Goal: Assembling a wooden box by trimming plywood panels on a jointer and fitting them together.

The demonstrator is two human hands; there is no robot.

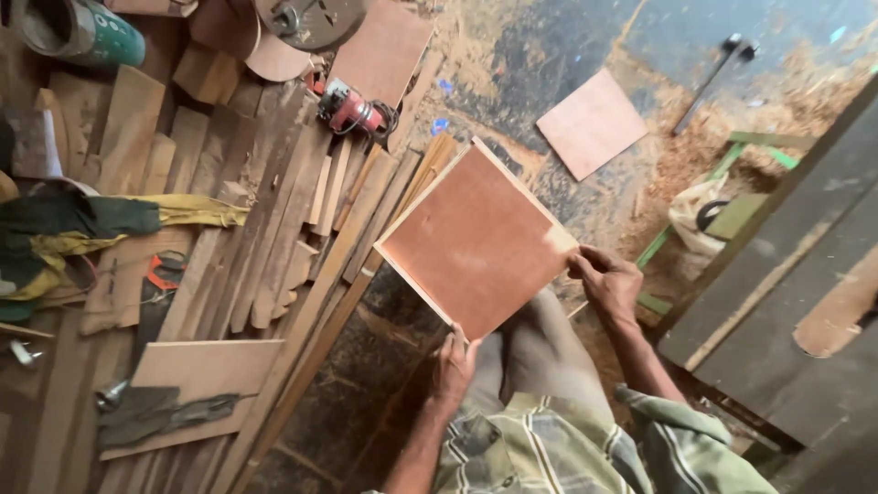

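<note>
Plywood panel (476, 240), square and reddish-brown with a pale wood edge, sits near the centre of the head view, turned like a diamond and held above the person's lap. One such framed panel is in hand. The left hand (453, 364) is closed on its corner at 6 o'clock, fingers wrapped over the edge. The right hand (607, 282) pinches the corner at 3 o'clock, thumb on top.

A second, smaller square board (592, 123) lies flat on the floor at 1 o'clock from the panel, well apart from it. One red power tool (352, 112) rests at 11 o'clock among the timber. A heap of long wooden planks and offcuts (265, 220), too many to count, spreads from 9 to 11 o'clock, some slats running under the panel's upper left edge. One green and yellow cloth (101, 224) lies across the planks at 9 o'clock. One green cylinder (82, 32) shows at the top left corner. One flat board (197, 375) at 8 o'clock carries a grey rag.

The floor (540, 55) is dark, worn concrete, dusted with sawdust, with heaps of shavings at 2 o'clock. A dark plank surface (786, 293) slants along the right side at 3 to 4 o'clock. The person wears a green plaid shirt (558, 448).
</note>
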